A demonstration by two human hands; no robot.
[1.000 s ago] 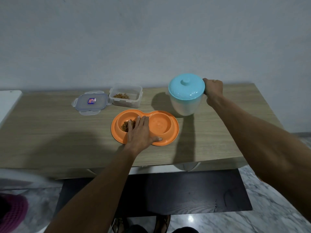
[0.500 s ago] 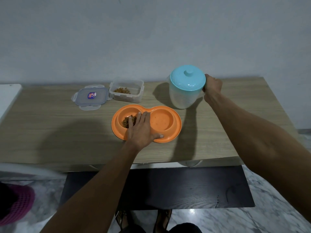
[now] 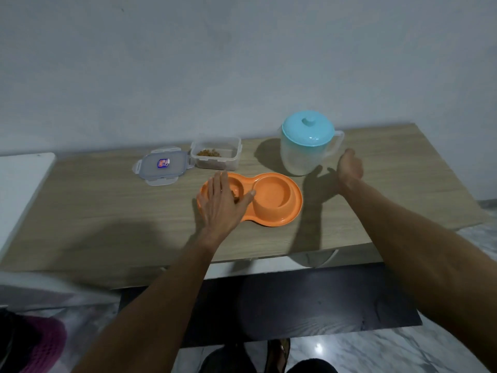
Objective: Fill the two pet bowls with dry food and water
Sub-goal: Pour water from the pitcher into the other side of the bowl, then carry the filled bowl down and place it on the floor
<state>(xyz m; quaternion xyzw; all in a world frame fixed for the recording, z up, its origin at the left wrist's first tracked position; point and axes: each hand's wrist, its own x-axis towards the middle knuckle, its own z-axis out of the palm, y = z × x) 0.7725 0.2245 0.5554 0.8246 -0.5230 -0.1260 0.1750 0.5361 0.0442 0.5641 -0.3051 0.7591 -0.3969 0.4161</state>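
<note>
Double orange pet bowl (image 3: 269,211) sits mid-bench, slightly toward the front edge. Left hand (image 3: 222,204) lies flat over its left well, fingers spread and loose, pinching nothing; likely there to steady the dish, since it is light plastic and would slide under a pour. Some kibble (image 3: 236,199) shows under the fingers in that well. Right well looks dry and bare, so the water step reads as not yet done. Clear jug (image 3: 304,154) with teal lid (image 3: 308,128) stands upright toward the back edge, right of centre, handle turned to the right. Right hand (image 3: 349,166) hangs just beside that handle, open, apart from it, gripping nothing. Food container (image 3: 215,156) stands open near the back edge, a little kibble left inside; its lid (image 3: 161,165) lies flat just beside it on the left. Jug's water level: cannot tell.
</note>
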